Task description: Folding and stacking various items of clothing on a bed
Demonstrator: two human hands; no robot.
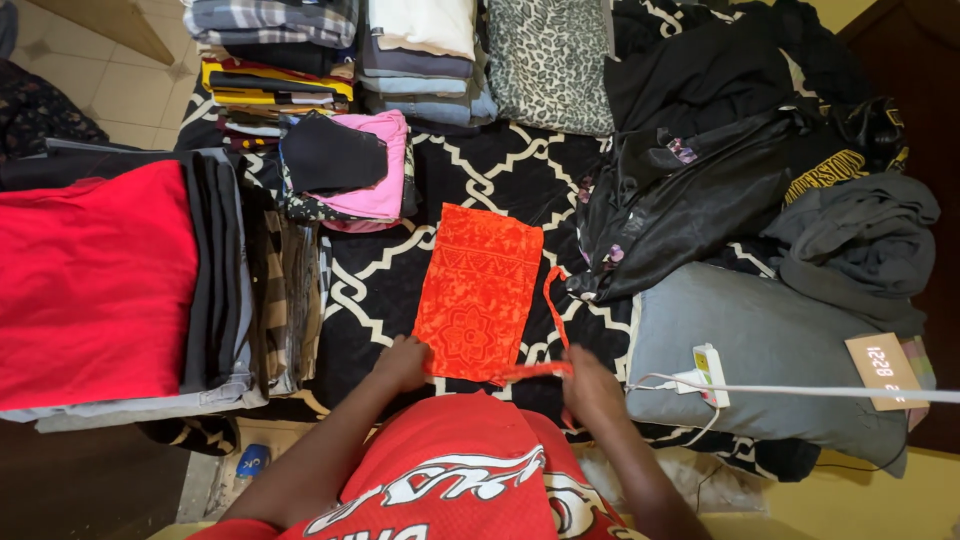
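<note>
Both hands pinch the orange cloth's near edge: my left hand (400, 362) at its left corner, my right hand (590, 388) on the strap end. One orange cloth (478, 292), folded flat on the patterned bedspread (500, 170), runs lengthwise away from me, tilted slightly right. One strap (553, 300) trails beside it. Two pillows (760, 345) lie nearby.

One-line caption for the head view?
Both hands, left and right, grip the near edge of an orange cloth spread on a patterned bedspread among folded clothes.
</note>
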